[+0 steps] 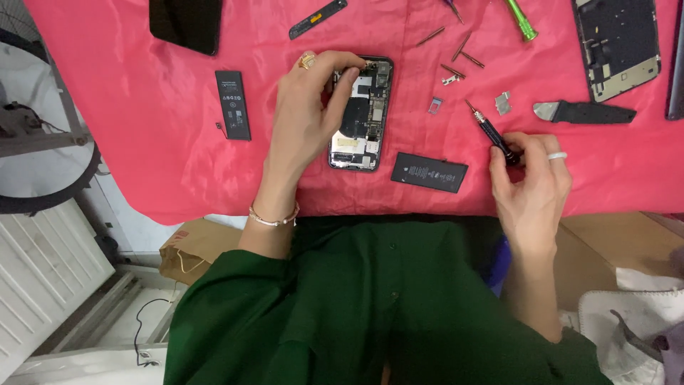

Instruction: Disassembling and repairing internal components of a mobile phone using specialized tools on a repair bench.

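Head view, left hand [310, 117] covering opened phone [362, 114], right hand [531, 178] gripping screwdriver [491, 132]

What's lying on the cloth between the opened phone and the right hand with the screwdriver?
In the head view, a black rectangular battery lies on the pink cloth between the opened phone and the right hand.

A black phone screen panel [187, 23] lies at the top left of the pink cloth [142, 142], dark and blank, partly cut off by the frame edge. A slim black battery [233, 104] with a pale printed label lies upright left of centre. A second black battery [429, 172], wider, with a faint white label, lies near the cloth's front edge, just right of the opened phone [361, 114]. Below the cloth, a brown paper bag [196, 249] with red print shows at lower left.
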